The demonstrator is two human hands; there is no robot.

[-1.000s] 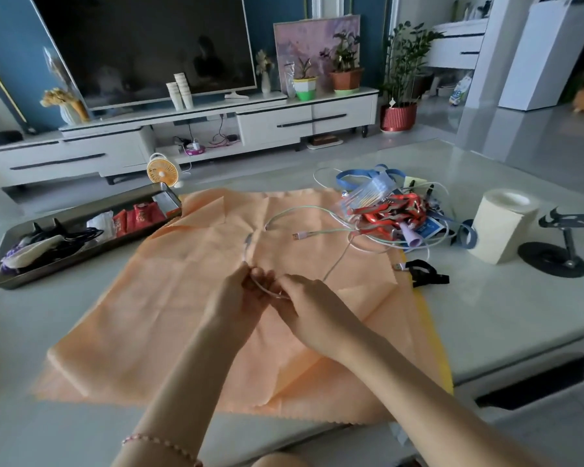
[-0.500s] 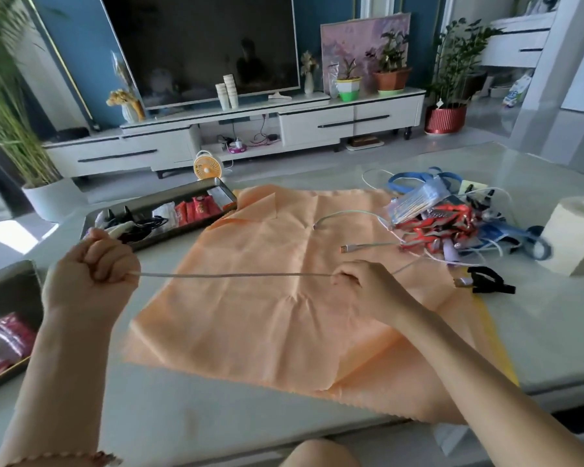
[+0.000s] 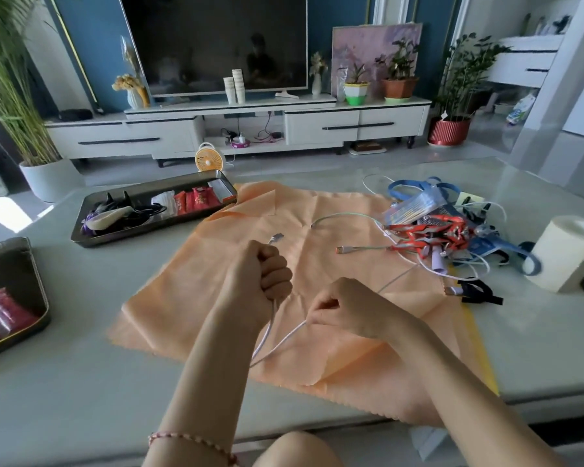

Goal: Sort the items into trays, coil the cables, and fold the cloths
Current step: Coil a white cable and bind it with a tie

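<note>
My left hand [image 3: 262, 279] is a fist around a white cable [image 3: 268, 335], whose plug sticks out above the fist. A loop of that cable hangs below the fist and runs up to my right hand [image 3: 343, 306], which pinches it; from there the cable leads right toward a tangled pile of lanyards and cables [image 3: 445, 230]. Both hands hover over an orange cloth [image 3: 196, 291] spread on the table. A second cable with an orange plug [image 3: 358, 248] lies on the cloth. A metal tray [image 3: 149, 227] at the back left holds dark cables and red packets.
A second tray [image 3: 17, 264] with red packets sits at the left edge. A cream roll [image 3: 563, 254] stands at the right, with a black strap [image 3: 476, 293] beside the cloth. A yellow cloth edge [image 3: 479, 348] shows under the orange one. A TV cabinet stands beyond the table.
My left hand, which had pulled the cable taut far to the left, has come back to the middle near my right hand. The cable now hangs in a loop between them.
</note>
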